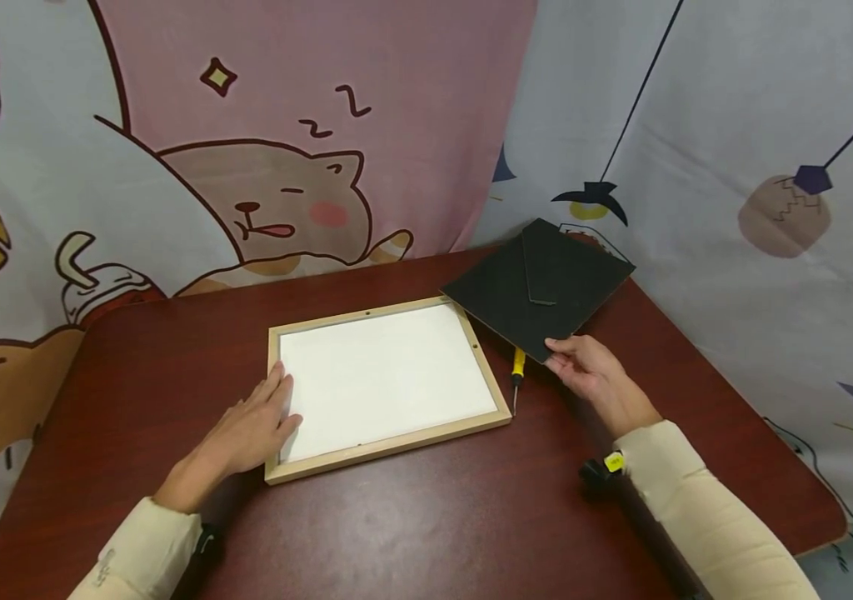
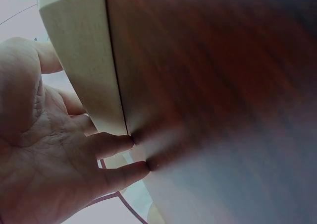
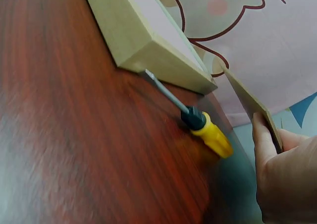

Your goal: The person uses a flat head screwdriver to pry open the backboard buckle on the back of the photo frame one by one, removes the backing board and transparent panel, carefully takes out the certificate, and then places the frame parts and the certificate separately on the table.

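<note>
A pale wooden picture frame (image 1: 389, 448) lies on the table with a white sheet (image 1: 389, 375) inside it. My left hand (image 1: 246, 429) rests at the frame's left side, its fingers extended over the edge; in the left wrist view two fingertips (image 2: 141, 168) reach down to the tabletop beside the frame's side wall (image 2: 84, 55). With thumb and fingers, my right hand (image 1: 591, 371) pinches the near corner of a black backing board (image 1: 494, 287) that has a stand flap on it. The board is tilted, and its left corner overlaps the frame's far right corner in the head view.
A yellow-handled screwdriver (image 1: 519, 364) lies between the frame and my right hand, partly under the board; its flat tip (image 3: 148, 74) points to the frame's near right corner. Printed cloth (image 1: 426, 125) hangs behind the dark red table (image 1: 396, 533) and along its right side.
</note>
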Tool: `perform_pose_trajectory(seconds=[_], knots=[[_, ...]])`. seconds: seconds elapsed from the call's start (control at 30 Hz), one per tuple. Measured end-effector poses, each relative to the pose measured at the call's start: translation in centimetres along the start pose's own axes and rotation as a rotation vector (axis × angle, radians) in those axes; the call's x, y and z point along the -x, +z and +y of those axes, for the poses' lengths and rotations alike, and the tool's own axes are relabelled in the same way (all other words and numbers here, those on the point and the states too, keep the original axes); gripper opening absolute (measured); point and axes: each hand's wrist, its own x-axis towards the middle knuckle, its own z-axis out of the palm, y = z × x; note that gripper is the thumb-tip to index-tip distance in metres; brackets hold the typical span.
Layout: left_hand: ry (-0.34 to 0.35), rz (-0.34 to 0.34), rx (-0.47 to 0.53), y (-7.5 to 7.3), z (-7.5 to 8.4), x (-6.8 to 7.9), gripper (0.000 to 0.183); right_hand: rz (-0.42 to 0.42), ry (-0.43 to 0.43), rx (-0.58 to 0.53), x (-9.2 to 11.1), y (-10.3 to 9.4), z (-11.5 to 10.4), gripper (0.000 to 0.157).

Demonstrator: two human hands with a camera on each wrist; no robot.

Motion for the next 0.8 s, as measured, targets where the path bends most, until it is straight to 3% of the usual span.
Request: perform_pose_trajectory(seconds=[0.37,0.6,0.8], knots=[[-0.002,-0.003,-0.004,0.0,-0.1,-0.1,0.069,0.108,-0.054,-0.101,-2.4,1.9,1.2,0.071],[-0.007,-0.002,0.0,0.1,-0.3,0.0,0.069,0.186,-0.069,-0.222,-4.1,3.1,1.6,0.074],[-0.003,0.005,0.0,0.0,-0.3,-0.1,0.069,0.226,-0.087,-0.212,-5.5,4.1,1.3,0.076]])
